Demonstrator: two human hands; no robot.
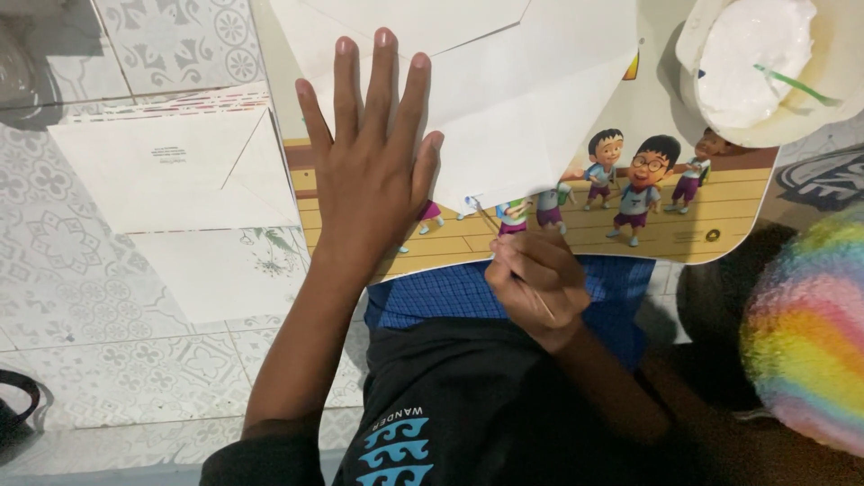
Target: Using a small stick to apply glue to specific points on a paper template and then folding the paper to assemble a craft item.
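A: What's the left hand (pixel 373 148) doing?

B: Lying flat, palm down, fingers spread and straight. It's pressing on a folded white paper (pixel 504 99), not gripping anything. Paper's smooth, w/ sharp creases running to a point near the bottom edge.

A: And the right hand (pixel 535 283)?

B: It's curling into a loose fist, pinching a thin stick (pixel 490 225) betw. thumb and fingertips. The stick's tip is touching the paper's lower corner. Can't tell if it's a brush or a plain rod; too thin.

A: What's the paper sitting on?

B: A glossy board (pixel 711 207) w/ rounded corners, printed w/ cartoon kids on a wooden floor. It's resting across the lap, over blue checked cloth (pixel 450 292).

A: Anything else round it?

B: Top right, a shallow white bowl (pixel 765 81) holding thick white paste, a green stick (pixel 796 85) lying in it. It's overlapping the board's corner. To the left, on the patterned tile floor (pixel 108 360), white envelopes (pixel 171 171) are lying in a stack, flaps showing. Far right, sth. fuzzy and rainbow-striped (pixel 805 342), soft-looking.
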